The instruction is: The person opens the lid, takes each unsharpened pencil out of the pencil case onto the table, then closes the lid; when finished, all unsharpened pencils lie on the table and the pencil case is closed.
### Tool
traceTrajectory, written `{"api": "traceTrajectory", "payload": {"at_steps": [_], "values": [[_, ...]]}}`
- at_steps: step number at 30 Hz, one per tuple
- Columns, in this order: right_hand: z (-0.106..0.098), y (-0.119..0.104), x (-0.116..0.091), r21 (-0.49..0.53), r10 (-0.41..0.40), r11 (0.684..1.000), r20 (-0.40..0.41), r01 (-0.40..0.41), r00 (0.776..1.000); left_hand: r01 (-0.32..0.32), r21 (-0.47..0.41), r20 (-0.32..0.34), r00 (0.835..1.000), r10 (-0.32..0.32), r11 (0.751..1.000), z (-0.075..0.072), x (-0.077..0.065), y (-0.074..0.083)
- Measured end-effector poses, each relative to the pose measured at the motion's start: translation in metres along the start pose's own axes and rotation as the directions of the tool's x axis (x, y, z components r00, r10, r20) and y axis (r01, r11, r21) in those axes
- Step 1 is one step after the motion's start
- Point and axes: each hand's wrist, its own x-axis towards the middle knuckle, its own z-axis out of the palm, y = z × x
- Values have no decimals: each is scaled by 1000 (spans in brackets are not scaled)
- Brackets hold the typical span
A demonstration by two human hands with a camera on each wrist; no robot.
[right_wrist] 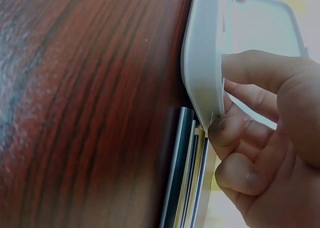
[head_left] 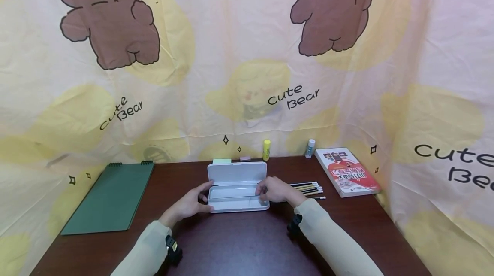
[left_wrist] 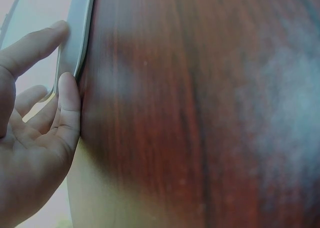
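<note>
An open white pencil case (head_left: 229, 204) lies on the table, its hinged lid (head_left: 237, 174) raised at the back. Long compartments and a small one at the front right show inside, with nothing in them. My left hand (head_left: 188, 203) holds the case's left end, thumb at the front corner and fingers further back. At the opposite end, my right hand (head_left: 275, 189) grips the right wall; in the right wrist view the thumb reaches over the rim and curled fingers (right_wrist: 242, 175) sit by the corner. Several pencils (head_left: 310, 189) lie just right of the case, partly hidden by the right hand.
A green spiral pad (head_left: 109, 198) lies at the left, a red-and-white book (head_left: 347, 173) at the right. Along the back stand a yellow highlighter (head_left: 266, 150) and a glue stick (head_left: 310, 149). Pale green sticky notes (head_left: 221, 161) and a small pink block (head_left: 245, 158) are behind the lid.
</note>
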Motion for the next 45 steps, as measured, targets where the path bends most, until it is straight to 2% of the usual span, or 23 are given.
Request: {"api": "traceTrajectory", "payload": {"at_steps": [10,22,29,38,45], "values": [[-2,1,0,-21,-48,999,-30,47,998,9,-3,3,1000,-9,1000,1,0,0],[-7,5,-6,-15,-91,996,-76,90,993,-9,-3,8,1000,9,1000,1,-1,1],[-17,17,-18,21,-130,991,-130,133,983,-10,-1,4,1000,10,1000,0,-2,2],[-31,37,-40,23,-127,991,-170,133,977,0,2,1,1000,0,1000,-1,-3,2],[-44,57,-62,73,-74,994,-164,87,984,13,26,-6,1000,-13,1000,0,0,2]]}}
